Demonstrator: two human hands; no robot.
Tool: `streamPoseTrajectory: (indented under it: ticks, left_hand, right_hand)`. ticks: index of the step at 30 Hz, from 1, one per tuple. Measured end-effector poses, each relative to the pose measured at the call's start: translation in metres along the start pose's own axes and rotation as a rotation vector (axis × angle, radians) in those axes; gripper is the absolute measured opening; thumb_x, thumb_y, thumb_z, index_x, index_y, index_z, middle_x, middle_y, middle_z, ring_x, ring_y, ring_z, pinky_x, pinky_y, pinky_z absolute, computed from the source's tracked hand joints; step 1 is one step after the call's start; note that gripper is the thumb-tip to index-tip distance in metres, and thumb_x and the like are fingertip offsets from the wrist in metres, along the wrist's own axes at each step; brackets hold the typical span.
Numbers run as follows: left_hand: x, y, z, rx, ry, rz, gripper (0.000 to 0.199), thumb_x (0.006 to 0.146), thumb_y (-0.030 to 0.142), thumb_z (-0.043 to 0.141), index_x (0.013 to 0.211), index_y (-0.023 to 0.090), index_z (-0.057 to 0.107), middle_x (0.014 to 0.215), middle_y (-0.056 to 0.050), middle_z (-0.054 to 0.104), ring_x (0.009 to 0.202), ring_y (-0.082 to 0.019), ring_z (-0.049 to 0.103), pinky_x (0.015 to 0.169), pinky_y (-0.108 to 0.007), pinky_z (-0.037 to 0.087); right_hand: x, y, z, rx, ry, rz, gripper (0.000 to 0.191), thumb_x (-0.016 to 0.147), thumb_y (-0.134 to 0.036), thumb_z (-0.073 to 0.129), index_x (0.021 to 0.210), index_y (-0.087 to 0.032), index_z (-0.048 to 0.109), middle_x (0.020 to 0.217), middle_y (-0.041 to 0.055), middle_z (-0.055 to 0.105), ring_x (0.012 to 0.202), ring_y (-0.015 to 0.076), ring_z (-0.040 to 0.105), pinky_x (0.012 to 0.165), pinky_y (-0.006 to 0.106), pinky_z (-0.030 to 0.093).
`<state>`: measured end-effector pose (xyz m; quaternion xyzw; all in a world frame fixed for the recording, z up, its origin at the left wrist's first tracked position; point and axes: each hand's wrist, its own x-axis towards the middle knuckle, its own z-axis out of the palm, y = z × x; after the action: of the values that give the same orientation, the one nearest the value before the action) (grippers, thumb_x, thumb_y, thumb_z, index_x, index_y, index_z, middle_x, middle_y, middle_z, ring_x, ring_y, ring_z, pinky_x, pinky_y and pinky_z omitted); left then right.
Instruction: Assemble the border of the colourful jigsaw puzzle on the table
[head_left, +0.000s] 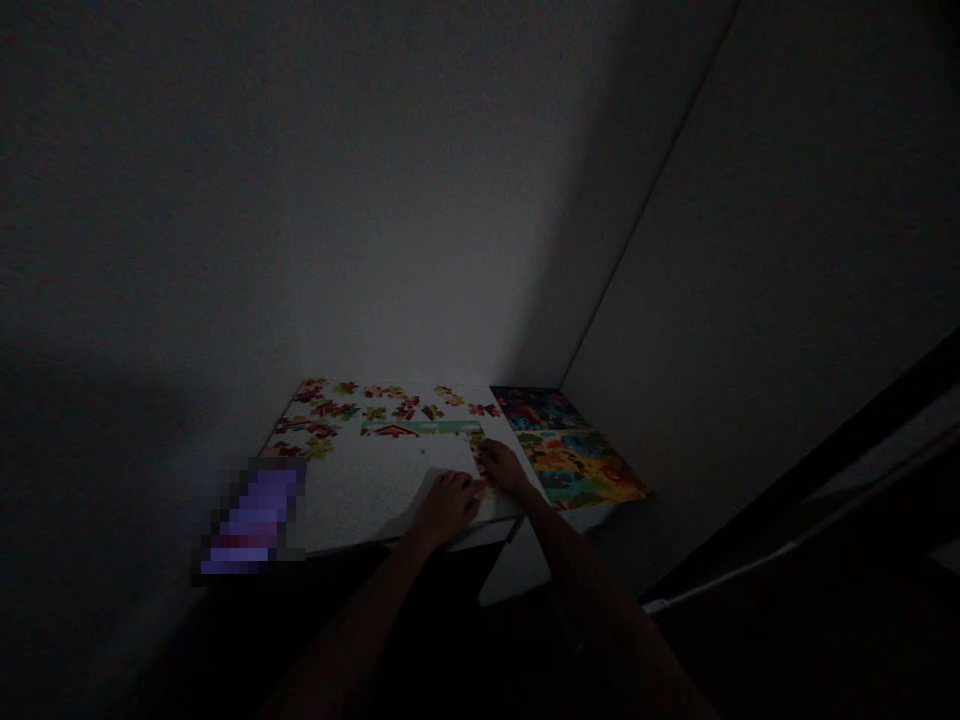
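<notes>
In dim light, my left hand (450,502) rests on the white tabletop (367,500) near its front edge, fingers apart and reaching toward the right. Just beyond it, my right hand (504,466) has its fingers closed at a jigsaw puzzle piece (478,450), which they partly cover. That piece lies in a short column of pieces below the right end of a joined puzzle strip (420,427). The strip is pale green and blue, with a red roof shape. Loose puzzle pieces (322,408) are scattered along the back and left of the table.
A lit phone screen (251,520), blurred into blocks, is at the table's left front corner. Two colourful pictures lie on the right: a dark blue one (540,408) and a yellow-orange one (577,465). Walls (420,250) stand behind and to the right.
</notes>
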<state>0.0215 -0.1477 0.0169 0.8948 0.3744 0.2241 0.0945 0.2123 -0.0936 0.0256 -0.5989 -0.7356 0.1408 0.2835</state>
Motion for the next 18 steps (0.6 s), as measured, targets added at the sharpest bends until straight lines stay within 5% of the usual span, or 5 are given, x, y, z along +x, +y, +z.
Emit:
streamPoseTrajectory:
  ticks: [11, 18]
  left_hand:
    - [-0.001, -0.001, 0.002, -0.002, 0.015, -0.017, 0.030, 0.092, 0.022, 0.054, 0.119, 0.025, 0.064, 0.119, -0.006, 0.060, 0.114, -0.025, 0.050, 0.102, -0.040, 0.038]
    - [0.000, -0.004, 0.006, -0.060, 0.021, -0.042, 0.029, 0.090, 0.020, 0.056, 0.117, 0.029, 0.064, 0.117, -0.004, 0.060, 0.113, -0.024, 0.051, 0.100, -0.042, 0.039]
  right_hand:
    - [0.012, 0.019, 0.006, 0.030, 0.026, -0.007, 0.030, 0.088, -0.026, 0.049, 0.106, -0.022, 0.072, 0.116, 0.0086, 0.071, 0.109, 0.0229, 0.065, 0.098, 0.034, 0.048]
    - [0.067, 0.044, -0.005, -0.014, 0.045, 0.124, 0.030, 0.088, -0.022, 0.047, 0.101, -0.020, 0.074, 0.103, 0.0079, 0.075, 0.098, 0.0238, 0.069, 0.087, 0.033, 0.052]
